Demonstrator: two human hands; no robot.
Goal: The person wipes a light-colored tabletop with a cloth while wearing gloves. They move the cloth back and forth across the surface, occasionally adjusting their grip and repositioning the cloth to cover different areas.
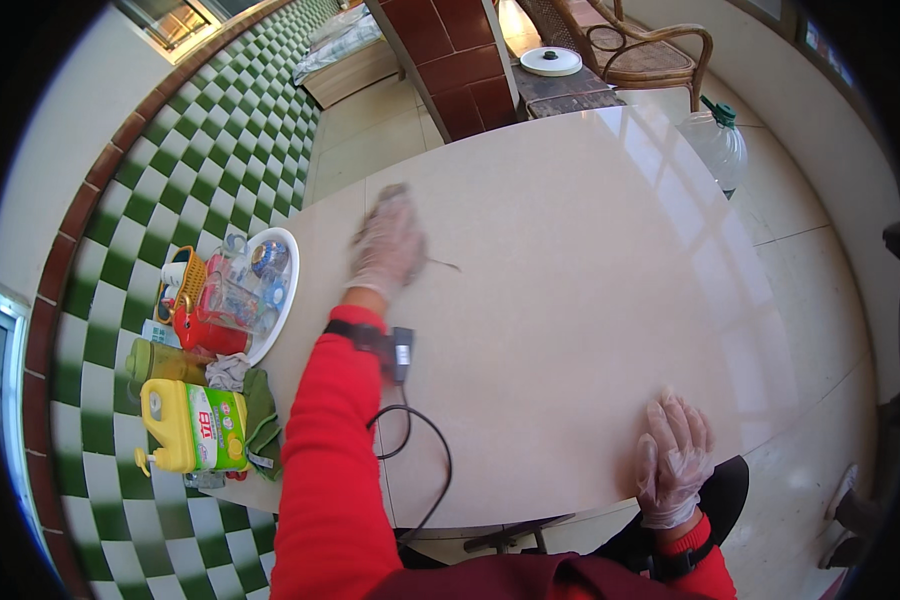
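My left hand [391, 244], in a clear plastic glove, is blurred over the left part of a pale, glossy tabletop [555, 300]. Under its fingers shows a greyish, cloth-like thing [394, 192], mostly hidden by the palm. A thin dark strand [445, 265] sticks out to the right of this hand. Near the front right edge of the table rests my right hand [672, 457], gloved too, with the thumb apart from the fingers and nothing visible in it.
Along the left edge stand a white oval tray [291, 262] with glassware, a red kettle [206, 334], a green-lidded bottle [161, 361], a yellow detergent jug [195, 426] and a green cloth [261, 420]. A black cable [439, 442] hangs from my left wrist. A large water bottle [716, 146] stands beyond the table.
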